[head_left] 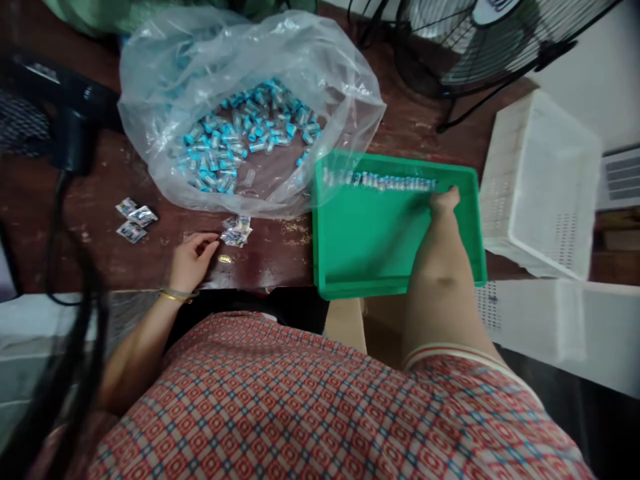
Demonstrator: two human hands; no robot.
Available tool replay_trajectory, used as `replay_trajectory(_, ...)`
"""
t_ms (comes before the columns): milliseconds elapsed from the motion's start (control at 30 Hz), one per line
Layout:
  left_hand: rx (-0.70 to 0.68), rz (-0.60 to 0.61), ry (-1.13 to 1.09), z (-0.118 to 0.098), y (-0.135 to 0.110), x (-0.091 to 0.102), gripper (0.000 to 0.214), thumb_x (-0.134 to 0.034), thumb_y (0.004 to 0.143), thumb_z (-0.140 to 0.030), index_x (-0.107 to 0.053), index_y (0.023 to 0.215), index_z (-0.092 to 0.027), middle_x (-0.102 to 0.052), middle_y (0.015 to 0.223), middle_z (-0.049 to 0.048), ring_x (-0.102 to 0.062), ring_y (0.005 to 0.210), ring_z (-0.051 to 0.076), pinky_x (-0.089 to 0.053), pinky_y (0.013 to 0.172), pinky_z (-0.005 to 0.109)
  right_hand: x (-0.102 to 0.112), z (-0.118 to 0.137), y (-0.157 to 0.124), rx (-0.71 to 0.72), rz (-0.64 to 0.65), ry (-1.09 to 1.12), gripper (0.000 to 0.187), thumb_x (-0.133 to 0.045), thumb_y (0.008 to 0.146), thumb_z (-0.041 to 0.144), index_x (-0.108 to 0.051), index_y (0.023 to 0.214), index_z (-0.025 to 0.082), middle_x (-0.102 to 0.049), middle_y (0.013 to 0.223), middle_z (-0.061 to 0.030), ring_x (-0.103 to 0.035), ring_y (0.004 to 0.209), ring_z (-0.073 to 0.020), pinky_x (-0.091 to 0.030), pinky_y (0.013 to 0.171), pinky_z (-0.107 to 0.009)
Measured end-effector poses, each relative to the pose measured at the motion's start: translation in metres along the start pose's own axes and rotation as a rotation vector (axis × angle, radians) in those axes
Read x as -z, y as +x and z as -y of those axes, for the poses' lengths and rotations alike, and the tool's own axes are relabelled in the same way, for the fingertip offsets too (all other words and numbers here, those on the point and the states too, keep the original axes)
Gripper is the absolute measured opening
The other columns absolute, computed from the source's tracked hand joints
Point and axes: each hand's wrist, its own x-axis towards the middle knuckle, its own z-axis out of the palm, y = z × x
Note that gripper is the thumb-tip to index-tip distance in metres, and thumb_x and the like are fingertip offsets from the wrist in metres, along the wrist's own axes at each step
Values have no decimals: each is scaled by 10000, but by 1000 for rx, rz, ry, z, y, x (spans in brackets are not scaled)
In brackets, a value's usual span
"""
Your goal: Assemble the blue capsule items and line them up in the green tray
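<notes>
My right hand [444, 201] reaches into a green tray [370, 267], its fingers closed at the right end of a row of small blue-capped vials [385, 181] along the tray's far wall. My left hand [193, 257] rests on the dark wooden table with fingers curled loosely, beside a small pile of foil packets [237, 231] and a small yellowish piece [225, 259]. A clear plastic bag [240, 87] holding many blue-capped vials [240, 143] lies behind, its edge draped over the tray's left corner.
More foil packets [134, 219] lie to the left. A black device with a cable [70, 120] sits at far left. A fan [480, 47] stands at the back right. A white plastic basket [545, 187] is right of the tray.
</notes>
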Motion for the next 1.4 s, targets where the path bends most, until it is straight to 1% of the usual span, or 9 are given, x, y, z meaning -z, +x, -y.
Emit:
replay_trajectory(133, -148, -127, 246, -3, 9, -17, 288, -600, 967, -349, -759, 1140, -183, -682, 1233, 127, -657, 1075, 274, -522, 1006, 410, -27, 17, 4, -190, -102, 82, 539, -708, 904, 638, -731, 1293, 265, -711, 1326, -212, -674, 1254, -380, -489, 1041, -609)
replay_trajectory(300, -182, -111, 394, -1, 27, -38, 130, -750, 921, -312, -729, 990, -204, -670, 1173, 138, -603, 1150, 332, -496, 1016, 455, -23, 163, -69, 108, 225, 425, 344, -669, 993, 520, -704, 1335, 515, -756, 1317, -18, -757, 1132, -314, -599, 978, -559)
replay_trajectory(433, -232, -75, 279, 3, 32, -41, 160, -761, 902, -215, -642, 795, -218, -680, 975, 84, -613, 1012, 284, -493, 934, 427, -23, 291, -122, 427, 548, 563, 259, -694, 1000, 384, -783, 1243, 367, -786, 1260, -48, -743, 1209, -298, -601, 1054, -532)
replay_trajectory(567, -224, -80, -25, 6, 25, -35, 143, -755, 885, -199, -627, 826, -223, -669, 836, 10, -602, 800, 194, -494, 801, 344, -68, 354, -142, 484, 816, 610, 268, -668, 1004, 354, -768, 1231, 254, -801, 1167, -86, -759, 986, -240, -622, 923, -434)
replay_trajectory(767, -101, -9, -502, -7, 14, -23, 190, -798, 827, -252, -630, 909, -213, -686, 816, -15, -633, 756, 139, -498, 738, 270, -129, 391, -173, 238, 1071, 881, 274, -725, 920, 446, -707, 1072, 219, -762, 943, -44, -669, 795, -179, -593, 791, -368)
replay_trajectory(900, 96, 180, -705, -13, 15, -13, 443, -916, 718, -387, -679, 1050, -211, -704, 815, -10, -589, 658, 112, -458, 648, 243, -130, 397, -173, 9, 1117, 992, 349, -769, 836, 565, -653, 949, 255, -715, 862, -22, -640, 745, -181, -583, 749, -381)
replay_trajectory(1000, 133, 239, -704, -13, 16, -11, 420, -909, 700, -511, -720, 882, -182, -669, 720, -8, -528, 607, 106, -407, 601, 247, -127, 395, -169, -61, 1102, 986, 413, -797, 785, 605, -640, 954, 262, -703, 866, -22, -630, 746, -182, -578, 742, -381)
replay_trajectory(1267, 99, 121, -592, -11, 19, -11, 367, -880, 688, -517, -741, 709, -178, -679, 659, 3, -533, 629, 128, -400, 615, 257, -121, 394, -173, 57, 1093, 892, 386, -738, 859, 609, -669, 997, 254, -699, 816, -7, -602, 702, -163, -526, 683, -333)
replay_trajectory(1400, 158, 139, -651, -6, 22, -10, 412, -888, 645, -556, -737, 711, -178, -685, 654, 2, -525, 600, 115, -378, 586, 247, -137, 390, -123, 288, 926, 629, 346, -632, 978, 540, -733, 1088, 228, -760, 956, -64, -643, 805, -210, -532, 760, -378)
